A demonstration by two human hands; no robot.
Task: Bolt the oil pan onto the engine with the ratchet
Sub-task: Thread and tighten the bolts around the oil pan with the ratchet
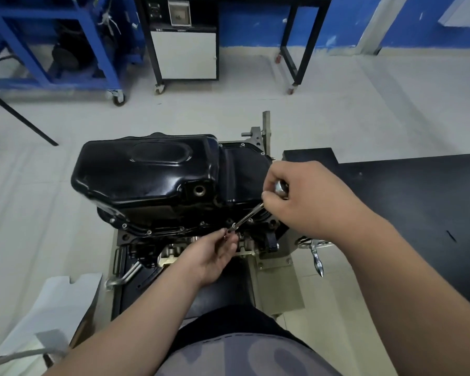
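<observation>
Your right hand grips the upper end of the ratchet. Its shaft slants down left to the near flange of the oil pan. Your left hand pinches the ratchet's lower tip there. The oil pan sits on the engine, mid-scene

Right hand grips ratchet; left hand steadies socket end at oil pan flange.

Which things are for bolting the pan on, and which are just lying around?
For the job: oil pan, engine, ratchet, rim bolts, left hand, right hand.
Lying about: blue cart, wheeled cabinet, white sheet, black table.
</observation>
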